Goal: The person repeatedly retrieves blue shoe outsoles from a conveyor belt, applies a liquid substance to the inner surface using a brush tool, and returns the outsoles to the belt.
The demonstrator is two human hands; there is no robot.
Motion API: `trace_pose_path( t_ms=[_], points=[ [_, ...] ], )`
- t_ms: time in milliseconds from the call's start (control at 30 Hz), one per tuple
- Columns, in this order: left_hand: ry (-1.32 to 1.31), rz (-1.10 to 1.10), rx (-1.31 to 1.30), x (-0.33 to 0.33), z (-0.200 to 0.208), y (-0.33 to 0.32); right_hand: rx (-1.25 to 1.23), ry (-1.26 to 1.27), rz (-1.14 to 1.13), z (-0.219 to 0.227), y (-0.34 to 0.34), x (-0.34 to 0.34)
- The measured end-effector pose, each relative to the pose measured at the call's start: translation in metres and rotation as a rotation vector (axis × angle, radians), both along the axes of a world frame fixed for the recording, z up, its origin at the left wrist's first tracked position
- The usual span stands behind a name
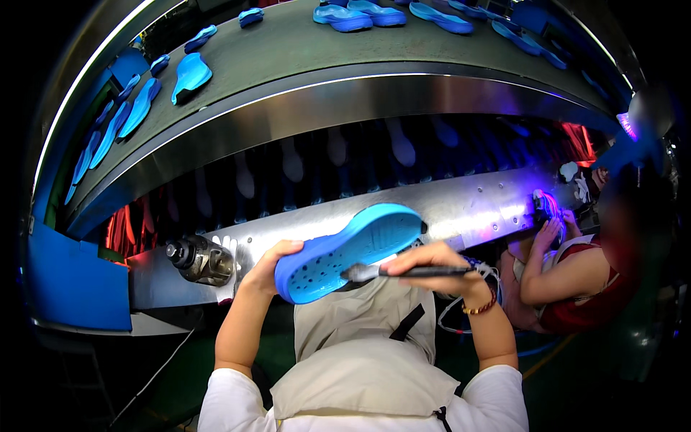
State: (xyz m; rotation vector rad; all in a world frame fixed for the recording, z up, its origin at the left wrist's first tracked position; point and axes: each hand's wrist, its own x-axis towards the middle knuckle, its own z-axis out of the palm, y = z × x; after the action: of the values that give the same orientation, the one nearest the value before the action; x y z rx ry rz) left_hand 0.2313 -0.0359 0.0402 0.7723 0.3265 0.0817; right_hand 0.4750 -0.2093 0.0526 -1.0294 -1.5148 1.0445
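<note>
A blue shoe sole [358,236] is held up over my lap, its lighter, dimpled inner face turned toward me. My left hand [269,265] grips its wide end at the edge, thumb along the rim. In my right hand [440,261] is a brush with a black handle [432,272]. The brush's bristles touch the inside of the sole near its wide, dotted part, where the surface looks wet. My right hand is beside the sole's lower right edge, and I cannot tell whether any finger touches it.
Beyond a metal bench [489,210], a curved green conveyor belt [266,54] carries several blue soles [432,17]. A metal pot-like device [200,259] with a black knob stands on the bench at left. At right, another person [576,277] works with both hands near the bench.
</note>
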Motion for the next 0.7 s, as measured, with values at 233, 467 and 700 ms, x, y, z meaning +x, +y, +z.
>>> trace_pose_path(
  t_ms=[233,467,700],
  points=[
    [-0.271,0.202,-0.406,0.001,-0.016,0.004,0.128,-0.018,-0.093,0.036,-0.024,-0.024],
    [-0.386,0.189,-0.483,0.059,-0.068,-0.031,-0.167,0.103,-0.391,-0.015,0.002,-0.028],
    [-0.311,0.395,-0.367,0.067,-0.057,-0.039,0.169,-0.165,-0.401,-0.013,0.017,-0.036]
  ],
)
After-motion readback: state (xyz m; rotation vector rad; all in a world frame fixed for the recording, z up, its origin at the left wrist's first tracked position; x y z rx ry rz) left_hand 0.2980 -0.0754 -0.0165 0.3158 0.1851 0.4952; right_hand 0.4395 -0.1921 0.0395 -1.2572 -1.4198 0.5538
